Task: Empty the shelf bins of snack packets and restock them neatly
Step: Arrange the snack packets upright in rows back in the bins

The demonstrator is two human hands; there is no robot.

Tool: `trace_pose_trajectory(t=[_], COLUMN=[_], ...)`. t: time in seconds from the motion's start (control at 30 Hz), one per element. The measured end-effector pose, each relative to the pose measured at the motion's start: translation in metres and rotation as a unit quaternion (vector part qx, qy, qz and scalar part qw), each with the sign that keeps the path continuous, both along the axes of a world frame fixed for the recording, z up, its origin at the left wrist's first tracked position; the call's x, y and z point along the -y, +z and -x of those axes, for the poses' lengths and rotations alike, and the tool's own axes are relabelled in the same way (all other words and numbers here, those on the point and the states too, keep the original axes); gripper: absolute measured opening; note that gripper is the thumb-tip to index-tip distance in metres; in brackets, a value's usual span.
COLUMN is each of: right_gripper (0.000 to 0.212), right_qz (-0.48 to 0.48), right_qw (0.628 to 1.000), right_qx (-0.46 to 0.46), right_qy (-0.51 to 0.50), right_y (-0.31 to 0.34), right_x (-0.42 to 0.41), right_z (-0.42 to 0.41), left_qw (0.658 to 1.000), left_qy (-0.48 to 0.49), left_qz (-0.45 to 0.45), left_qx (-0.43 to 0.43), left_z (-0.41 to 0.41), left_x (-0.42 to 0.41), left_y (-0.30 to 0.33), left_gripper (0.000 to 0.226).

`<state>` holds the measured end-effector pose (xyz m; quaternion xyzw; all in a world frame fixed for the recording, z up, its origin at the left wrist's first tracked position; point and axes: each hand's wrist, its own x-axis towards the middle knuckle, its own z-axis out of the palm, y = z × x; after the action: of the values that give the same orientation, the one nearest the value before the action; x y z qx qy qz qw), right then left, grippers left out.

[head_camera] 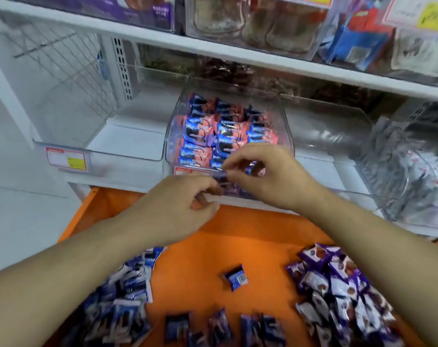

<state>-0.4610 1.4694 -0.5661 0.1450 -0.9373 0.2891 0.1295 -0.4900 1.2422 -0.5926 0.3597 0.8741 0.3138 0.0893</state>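
A clear shelf bin (pixel 173 131) in the middle holds neat rows of blue-and-pink snack packets (pixel 208 131). At the bin's front lip, my left hand (pixel 178 199) and my right hand (pixel 270 176) meet, fingers curled round a small stack of dark purple-blue packets (pixel 225 186). The stack is mostly hidden by my fingers. Below, an orange surface (pixel 238 236) carries a pile of blue-and-white packets (pixel 127 291) at left, a pile of purple packets (pixel 338 284) at right, one lone blue packet (pixel 235 278) in the middle and several dark packets (pixel 223 329) along the near edge.
An empty clear bin (pixel 100 136) with a price tag stands left of the filled one; another clear bin (pixel 328 136) stands to its right. At far right a bin (pixel 418 176) holds white packets. The upper shelf (pixel 213 48) carries more full bins.
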Motion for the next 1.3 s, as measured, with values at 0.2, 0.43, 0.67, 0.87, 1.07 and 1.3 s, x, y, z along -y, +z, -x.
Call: trace_pose_trajectory(t=[0.2, 0.43, 0.67, 0.87, 1.07, 1.3], right_gripper=[0.031, 0.072, 0.069, 0.042, 0.030, 0.045], right_qz=[-0.220, -0.223, -0.281, 0.043, 0.256, 0.314], right_qw=[0.905, 0.862, 0.856, 0.837, 0.734, 0.763], right_qx=[0.362, 0.454, 0.433, 0.525, 0.609, 0.564], right_qy=[0.027, -0.018, -0.016, -0.145, -0.159, -0.034], right_y=[-0.110, -0.270, -0.328, -0.300, -0.203, -0.068], right_x=[-0.002, -0.031, -0.043, -0.051, -0.040, -0.014], right_z=[-0.029, -0.065, -0.082, -0.074, -0.052, -0.061], left_qw=[0.962, 0.914, 0.894, 0.913, 0.944, 0.941], left_qy=[-0.107, -0.201, -0.190, -0.101, 0.007, 0.129], left_qz=[0.234, 0.288, 0.331, 0.271, 0.168, -0.033], left_qx=[0.094, 0.202, 0.234, 0.288, 0.283, 0.311], left_z=[-0.027, -0.056, -0.078, -0.070, -0.031, -0.030], left_x=[-0.021, -0.039, -0.051, -0.050, -0.031, -0.014], left_y=[-0.108, -0.230, -0.318, -0.294, -0.200, -0.070], left_gripper=[0.041, 0.049, 0.055, 0.045, 0.040, 0.028])
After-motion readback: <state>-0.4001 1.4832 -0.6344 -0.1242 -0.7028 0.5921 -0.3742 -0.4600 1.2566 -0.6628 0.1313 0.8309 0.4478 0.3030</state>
